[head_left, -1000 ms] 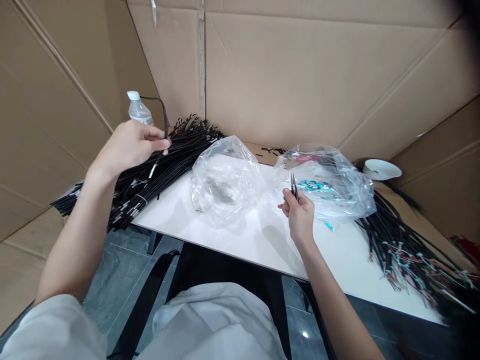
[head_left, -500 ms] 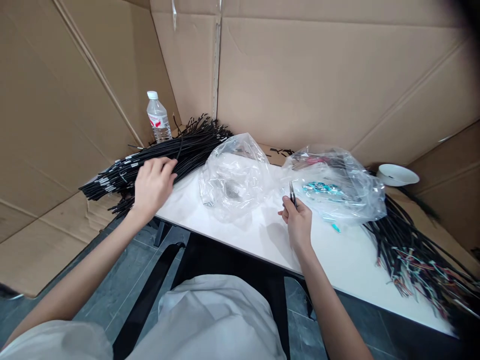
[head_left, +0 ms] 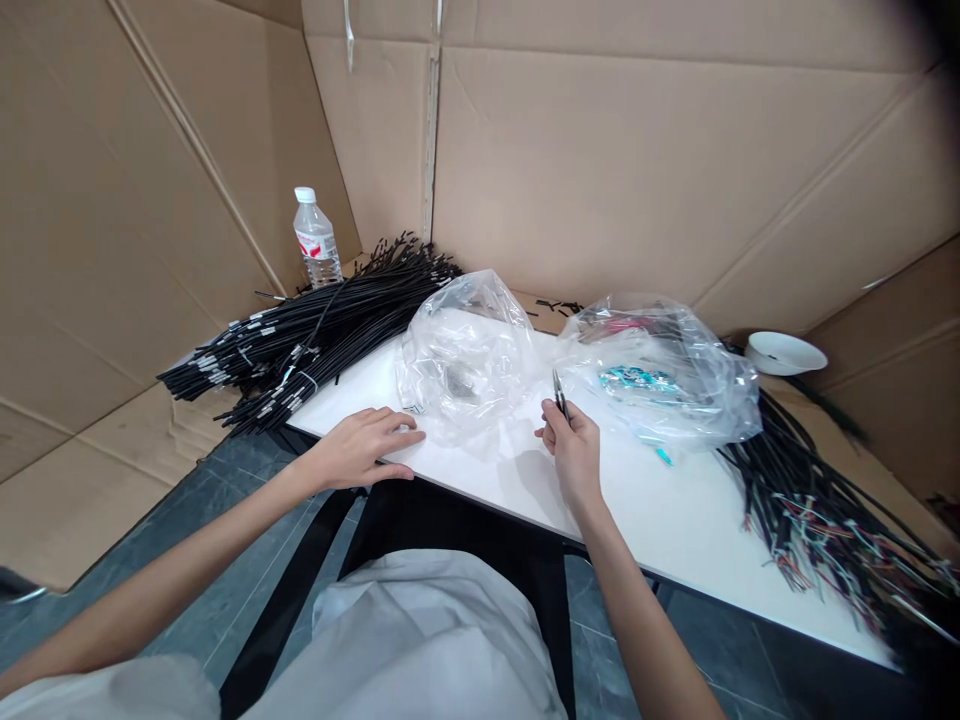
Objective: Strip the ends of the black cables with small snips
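Note:
My left hand (head_left: 367, 446) is at the front edge of the white table (head_left: 480, 480), fingers stretched out and holding nothing. My right hand (head_left: 573, 440) is closed around dark tweezers (head_left: 560, 394), their pointed tips upward. Between and behind the hands sits a clear plastic bag (head_left: 469, 350), its contents hard to make out. Right of the tweezers lies a second clear bag (head_left: 705, 385) with small teal parts (head_left: 637, 380) in it. One loose teal piece (head_left: 664, 457) is on the table in front of that bag. Black cables with white ends (head_left: 322, 320) are heaped at the left.
A water bottle (head_left: 316, 240) stands behind the cable heap. At the right are a white bowl (head_left: 785, 353) and more black cables with bared coloured wires (head_left: 817, 540). Cardboard walls (head_left: 600, 170) enclose the table. Short black bits (head_left: 559, 306) lie along the back edge.
My left hand has come off the black cable heap and moved right and toward me, its fingers now spread. The black cable it held is back on the heap. The right hand keeps the tweezers.

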The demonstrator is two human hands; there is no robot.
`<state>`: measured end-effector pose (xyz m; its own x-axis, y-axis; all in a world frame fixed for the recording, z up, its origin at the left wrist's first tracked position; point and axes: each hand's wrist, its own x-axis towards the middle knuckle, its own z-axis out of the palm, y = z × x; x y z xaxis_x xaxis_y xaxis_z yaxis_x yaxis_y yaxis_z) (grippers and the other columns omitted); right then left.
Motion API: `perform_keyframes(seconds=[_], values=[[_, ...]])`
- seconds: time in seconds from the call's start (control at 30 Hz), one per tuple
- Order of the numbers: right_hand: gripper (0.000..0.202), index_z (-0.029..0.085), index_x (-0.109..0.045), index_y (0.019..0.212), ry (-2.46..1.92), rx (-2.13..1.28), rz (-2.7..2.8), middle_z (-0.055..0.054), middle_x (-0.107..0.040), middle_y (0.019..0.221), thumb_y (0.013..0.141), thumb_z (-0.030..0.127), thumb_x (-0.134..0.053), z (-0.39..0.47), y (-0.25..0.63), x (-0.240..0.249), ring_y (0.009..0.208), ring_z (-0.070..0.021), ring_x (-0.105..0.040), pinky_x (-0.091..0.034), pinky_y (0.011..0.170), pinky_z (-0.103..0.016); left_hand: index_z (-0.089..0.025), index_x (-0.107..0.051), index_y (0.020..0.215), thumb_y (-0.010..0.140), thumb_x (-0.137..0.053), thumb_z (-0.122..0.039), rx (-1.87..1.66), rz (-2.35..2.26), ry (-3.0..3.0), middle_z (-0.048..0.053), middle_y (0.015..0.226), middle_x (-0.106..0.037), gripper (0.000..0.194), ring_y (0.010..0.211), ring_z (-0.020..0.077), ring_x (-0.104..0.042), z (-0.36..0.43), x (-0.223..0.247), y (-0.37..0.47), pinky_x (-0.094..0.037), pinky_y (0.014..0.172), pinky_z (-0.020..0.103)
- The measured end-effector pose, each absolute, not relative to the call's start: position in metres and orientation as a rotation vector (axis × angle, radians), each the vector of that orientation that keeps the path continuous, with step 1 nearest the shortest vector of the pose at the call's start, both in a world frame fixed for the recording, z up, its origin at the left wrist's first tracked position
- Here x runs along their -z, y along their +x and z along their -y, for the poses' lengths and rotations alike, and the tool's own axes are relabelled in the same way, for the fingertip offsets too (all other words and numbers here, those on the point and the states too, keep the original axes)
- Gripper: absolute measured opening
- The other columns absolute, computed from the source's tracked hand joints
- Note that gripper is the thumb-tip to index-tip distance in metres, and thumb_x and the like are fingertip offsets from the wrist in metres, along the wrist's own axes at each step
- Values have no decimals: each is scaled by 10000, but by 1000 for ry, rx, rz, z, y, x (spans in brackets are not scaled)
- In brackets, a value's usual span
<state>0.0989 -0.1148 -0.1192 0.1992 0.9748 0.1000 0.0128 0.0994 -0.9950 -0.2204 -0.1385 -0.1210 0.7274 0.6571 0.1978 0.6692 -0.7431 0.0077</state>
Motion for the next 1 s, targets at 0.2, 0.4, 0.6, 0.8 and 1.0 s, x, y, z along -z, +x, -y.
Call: perform_keyframes(seconds=[0.2,0.4,0.6,0.8,1.0], values=[[360,220,-497,691,-1237,-996,1106,105,-341,489,843,492,-678,115,101,127,477,-98,-352,-427,612,-287,-179,-665,1192,1040,-528,-352,476,819,-2741,93,1090,-745,267,933,218,-693,152,126,-222,-507,780,319],[349,219,-527,702,-1227,-999,1093,99,-341,488,835,502,-681,114,100,129,489,-105,-357,-422,617,-295,-169,-667,1030,1039,-503,-164,645,713,-2638,35,942,-770,164,792,161,-695,161,138,-217,-509,675,277],[344,221,-530,695,-1214,-1018,1084,98,-348,487,830,496,-687,113,99,134,481,-104,-348,-412,611,-303,-160,-675,995,1031,-512,-162,763,748,-2604,31,889,-768,167,737,155,-691,165,140,-214,-524,647,279],[338,218,-548,706,-1238,-1009,1073,95,-359,485,823,500,-692,114,102,134,493,-114,-391,-418,628,-314,-164,-688,1010,1016,-568,-198,865,906,-2633,40,930,-754,124,801,150,-693,172,137,-201,-544,717,273],[341,216,-547,705,-1257,-1032,1045,98,-368,485,824,500,-694,114,104,140,493,-109,-407,-428,644,-307,-182,-661,1167,1014,-597,-276,880,898,-2673,33,1028,-752,190,848,167,-684,176,142,-162,-531,723,291]])
